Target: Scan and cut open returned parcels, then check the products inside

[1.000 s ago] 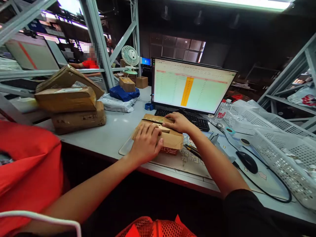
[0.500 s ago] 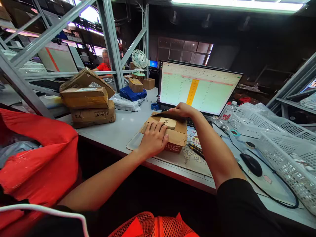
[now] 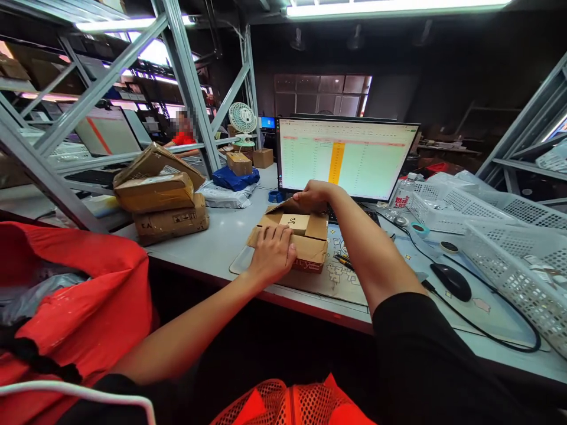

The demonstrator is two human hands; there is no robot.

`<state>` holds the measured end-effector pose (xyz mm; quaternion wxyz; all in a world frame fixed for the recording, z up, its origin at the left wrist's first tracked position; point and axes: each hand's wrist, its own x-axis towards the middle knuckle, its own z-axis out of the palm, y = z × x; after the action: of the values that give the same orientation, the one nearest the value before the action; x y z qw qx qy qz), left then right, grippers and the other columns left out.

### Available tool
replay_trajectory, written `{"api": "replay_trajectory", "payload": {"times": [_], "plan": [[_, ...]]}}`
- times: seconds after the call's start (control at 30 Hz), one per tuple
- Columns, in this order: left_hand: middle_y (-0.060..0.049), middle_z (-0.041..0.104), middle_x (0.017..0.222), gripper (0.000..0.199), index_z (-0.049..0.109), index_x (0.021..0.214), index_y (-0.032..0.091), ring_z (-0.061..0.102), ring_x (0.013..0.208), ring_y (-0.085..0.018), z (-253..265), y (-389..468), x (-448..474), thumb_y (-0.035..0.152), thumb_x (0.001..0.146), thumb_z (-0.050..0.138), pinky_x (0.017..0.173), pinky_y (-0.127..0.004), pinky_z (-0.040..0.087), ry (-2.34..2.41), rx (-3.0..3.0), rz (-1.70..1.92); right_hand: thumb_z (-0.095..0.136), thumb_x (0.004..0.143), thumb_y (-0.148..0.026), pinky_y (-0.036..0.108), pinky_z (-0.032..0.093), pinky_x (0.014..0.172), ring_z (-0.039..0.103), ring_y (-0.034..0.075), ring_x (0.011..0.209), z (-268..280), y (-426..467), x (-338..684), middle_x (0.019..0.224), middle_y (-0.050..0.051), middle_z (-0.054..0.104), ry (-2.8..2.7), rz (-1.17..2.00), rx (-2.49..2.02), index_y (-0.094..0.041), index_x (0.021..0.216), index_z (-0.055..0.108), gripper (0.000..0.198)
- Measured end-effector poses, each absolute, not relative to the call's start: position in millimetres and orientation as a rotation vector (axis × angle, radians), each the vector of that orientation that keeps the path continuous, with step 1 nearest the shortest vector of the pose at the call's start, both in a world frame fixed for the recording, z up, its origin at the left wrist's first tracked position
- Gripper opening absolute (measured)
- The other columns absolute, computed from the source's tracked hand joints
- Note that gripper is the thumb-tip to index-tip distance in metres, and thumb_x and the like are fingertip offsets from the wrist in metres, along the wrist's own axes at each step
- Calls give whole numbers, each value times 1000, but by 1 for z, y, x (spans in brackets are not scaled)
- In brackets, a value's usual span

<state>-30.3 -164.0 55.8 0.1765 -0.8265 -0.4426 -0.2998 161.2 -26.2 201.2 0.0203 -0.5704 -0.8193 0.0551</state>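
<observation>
A small opened cardboard box (image 3: 310, 251) with red printing on its side lies on the desk mat in front of the monitor. Inside it is a pale inner box (image 3: 296, 222) with dark handwriting on top. My left hand (image 3: 273, 254) holds the near left part of the box, its fingers bent over the near flap. At the far side, my right hand (image 3: 313, 196) reaches over with a bent wrist and grips the raised far flap; its fingertips are partly hidden.
The monitor (image 3: 345, 154) stands behind the box. Cardboard parcels (image 3: 170, 224) are stacked at left, near a blue bag (image 3: 236, 179). White plastic baskets (image 3: 509, 242), a mouse (image 3: 450, 281) and its cable lie at right. Pens (image 3: 343, 261) rest beside the box. A person (image 3: 182, 137) sits beyond the rack.
The camera view has shifted slightly. Both hands stay on the box, and the far flap is still raised under my right hand.
</observation>
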Motion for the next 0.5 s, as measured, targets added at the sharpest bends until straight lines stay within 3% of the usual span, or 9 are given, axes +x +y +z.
{"api": "replay_trajectory", "payload": {"times": [0.13, 0.27, 0.37, 0.5], "plan": [[-18, 68, 133, 33, 65, 125, 17, 58, 119, -38, 55, -165, -29, 28, 100, 46, 110, -56, 42, -1287, -2286, -826, 61, 102, -59, 34, 52, 78, 72, 26, 90, 205, -43, 144, 100, 17, 79, -2588, 9, -1774, -12, 107, 82, 52], [-19, 68, 132, 33, 65, 125, 14, 58, 118, -37, 52, -166, -27, 27, 101, 46, 111, -56, 41, -1295, -2237, -815, 64, 102, -43, 40, 52, 99, 70, 33, 122, 192, -71, 130, 130, 21, 76, -2631, -269, -1660, -17, 127, 77, 38], [-18, 68, 132, 33, 66, 125, 13, 58, 118, -36, 52, -167, -26, 25, 101, 47, 112, -55, 40, -1315, -2227, -807, 54, 107, -39, 41, 53, 100, 70, 33, 124, 178, -86, 126, 136, 20, 73, -2662, -389, -1584, -17, 133, 72, 39], [-18, 69, 131, 33, 66, 126, 14, 57, 120, -37, 51, -170, -25, 26, 102, 47, 114, -57, 39, -1356, -2212, -789, 46, 110, -51, 38, 54, 95, 72, 32, 120, 163, -88, 118, 133, 18, 75, -2740, -452, -1479, -18, 131, 72, 47]]}}
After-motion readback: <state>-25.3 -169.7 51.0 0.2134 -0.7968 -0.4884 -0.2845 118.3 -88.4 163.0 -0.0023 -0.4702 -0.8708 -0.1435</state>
